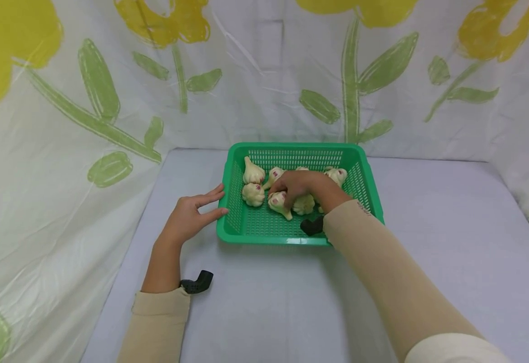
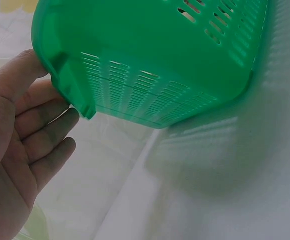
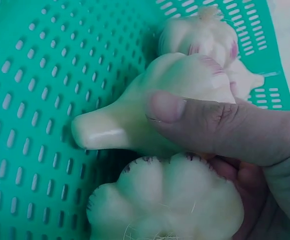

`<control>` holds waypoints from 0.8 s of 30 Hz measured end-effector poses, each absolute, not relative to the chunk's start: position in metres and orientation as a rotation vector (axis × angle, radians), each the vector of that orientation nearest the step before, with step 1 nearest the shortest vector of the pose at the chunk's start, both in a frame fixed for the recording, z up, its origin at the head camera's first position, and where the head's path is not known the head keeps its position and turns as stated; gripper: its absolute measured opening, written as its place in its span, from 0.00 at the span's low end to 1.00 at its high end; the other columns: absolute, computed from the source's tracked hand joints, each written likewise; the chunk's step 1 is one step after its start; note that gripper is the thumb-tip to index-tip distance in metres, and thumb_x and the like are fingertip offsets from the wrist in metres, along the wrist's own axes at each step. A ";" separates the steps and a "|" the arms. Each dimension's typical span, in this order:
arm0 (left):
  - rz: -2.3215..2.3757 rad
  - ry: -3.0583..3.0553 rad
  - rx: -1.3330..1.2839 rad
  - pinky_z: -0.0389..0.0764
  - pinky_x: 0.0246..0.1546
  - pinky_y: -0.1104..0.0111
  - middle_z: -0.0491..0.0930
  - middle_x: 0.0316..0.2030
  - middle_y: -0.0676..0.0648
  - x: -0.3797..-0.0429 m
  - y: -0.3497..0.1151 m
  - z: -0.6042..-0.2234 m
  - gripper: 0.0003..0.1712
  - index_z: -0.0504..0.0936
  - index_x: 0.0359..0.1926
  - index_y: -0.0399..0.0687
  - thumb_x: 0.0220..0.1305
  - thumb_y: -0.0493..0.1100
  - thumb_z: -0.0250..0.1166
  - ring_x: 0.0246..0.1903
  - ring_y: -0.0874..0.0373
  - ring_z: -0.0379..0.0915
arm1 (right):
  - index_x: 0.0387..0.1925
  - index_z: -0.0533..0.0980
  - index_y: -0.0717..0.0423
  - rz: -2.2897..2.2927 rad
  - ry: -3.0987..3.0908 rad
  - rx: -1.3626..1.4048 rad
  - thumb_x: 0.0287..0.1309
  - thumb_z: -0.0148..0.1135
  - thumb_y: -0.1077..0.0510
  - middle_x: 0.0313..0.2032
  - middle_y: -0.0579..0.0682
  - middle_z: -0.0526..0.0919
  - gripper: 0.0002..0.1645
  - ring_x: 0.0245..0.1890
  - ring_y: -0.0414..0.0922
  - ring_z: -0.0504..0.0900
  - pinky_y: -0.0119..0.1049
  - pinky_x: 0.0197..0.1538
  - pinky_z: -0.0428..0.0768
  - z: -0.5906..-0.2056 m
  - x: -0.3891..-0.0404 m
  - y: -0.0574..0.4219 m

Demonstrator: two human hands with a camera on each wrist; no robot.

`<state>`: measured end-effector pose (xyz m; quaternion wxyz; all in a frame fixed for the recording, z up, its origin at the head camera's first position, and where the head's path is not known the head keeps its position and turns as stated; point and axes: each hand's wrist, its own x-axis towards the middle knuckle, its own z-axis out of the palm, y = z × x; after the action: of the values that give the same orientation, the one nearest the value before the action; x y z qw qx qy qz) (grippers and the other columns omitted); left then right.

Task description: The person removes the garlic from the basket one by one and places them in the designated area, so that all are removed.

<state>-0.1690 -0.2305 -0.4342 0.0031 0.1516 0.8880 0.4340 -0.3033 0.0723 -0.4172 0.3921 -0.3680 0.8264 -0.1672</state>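
A green plastic basket (image 1: 264,238) with slotted walls holds several garlic bulbs. My right hand (image 1: 298,184) reaches down into it and grips one garlic bulb (image 3: 189,77), the thumb lying across its side and the fingers mostly hidden behind. Another bulb (image 3: 164,200) sits right below that thumb in the right wrist view. At the basket's left end, my left hand (image 1: 189,217) touches the rim with thumb and fingertips spread. Seen from the left wrist, its other fingers (image 2: 47,132) stay loosely bent beside the rim.
Two bulbs stand at the basket's left side, one long-necked (image 1: 253,174) and one rounder (image 1: 252,195). A further bulb (image 1: 337,175) lies by the right back. The basket rests on a white-covered table (image 1: 246,302); a flower-printed sheet (image 1: 264,101) hangs behind.
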 end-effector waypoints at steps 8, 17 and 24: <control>1.353 2.785 0.475 0.73 0.64 0.53 0.71 0.66 0.57 -0.169 -0.230 -0.434 0.33 0.77 0.64 0.51 0.59 0.56 0.71 0.67 0.54 0.67 | 0.68 0.70 0.49 -0.454 2.133 -0.904 0.58 0.70 0.56 0.67 0.49 0.72 0.37 0.68 0.49 0.68 0.45 0.67 0.72 -0.418 -0.302 0.072; 1.350 2.782 0.504 0.74 0.64 0.55 0.70 0.67 0.58 -0.171 -0.230 -0.430 0.33 0.77 0.64 0.51 0.60 0.57 0.70 0.67 0.55 0.67 | 0.66 0.73 0.43 -0.551 2.181 -0.883 0.54 0.73 0.48 0.65 0.44 0.75 0.37 0.66 0.45 0.70 0.43 0.66 0.72 -0.414 -0.304 0.079; 1.359 2.773 0.493 0.73 0.64 0.53 0.70 0.67 0.57 -0.167 -0.231 -0.433 0.33 0.77 0.64 0.50 0.60 0.57 0.69 0.67 0.54 0.66 | 0.66 0.73 0.44 -0.696 2.224 -0.837 0.54 0.72 0.44 0.65 0.48 0.75 0.38 0.64 0.50 0.72 0.47 0.64 0.75 -0.406 -0.305 0.081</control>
<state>-0.1670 -0.2315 -0.4329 0.0072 0.1578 0.8867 0.4346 -0.3045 0.0808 -0.4056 0.3266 -0.3195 0.8490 -0.2655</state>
